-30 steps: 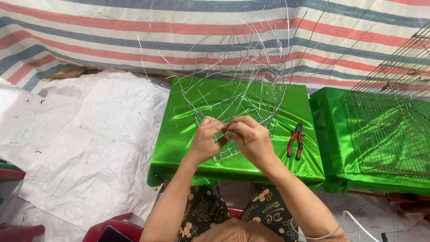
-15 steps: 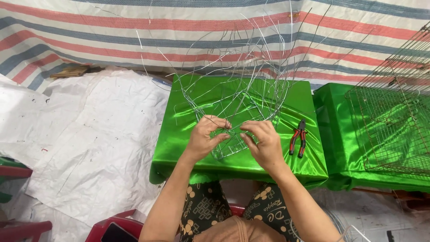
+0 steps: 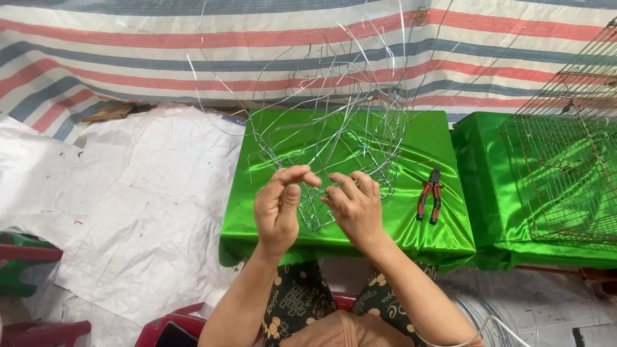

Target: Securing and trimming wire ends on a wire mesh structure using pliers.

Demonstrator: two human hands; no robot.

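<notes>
Centre of frame: left hand (image 3: 277,212) and right hand (image 3: 355,207), fingers curled and pinched on thin strands of a half-woven wire basket (image 3: 334,154), raised close together at its near rim, likely for twisting wires by fingertip. Basket resting on one green-draped desk (image 3: 257,212), loose ends fanning toward the top. Right of centre: one pair of red-handled pliers (image 3: 429,195) lying within reach; far right: second green desk (image 3: 482,160) carrying one finished wire cage (image 3: 565,167).
</notes>
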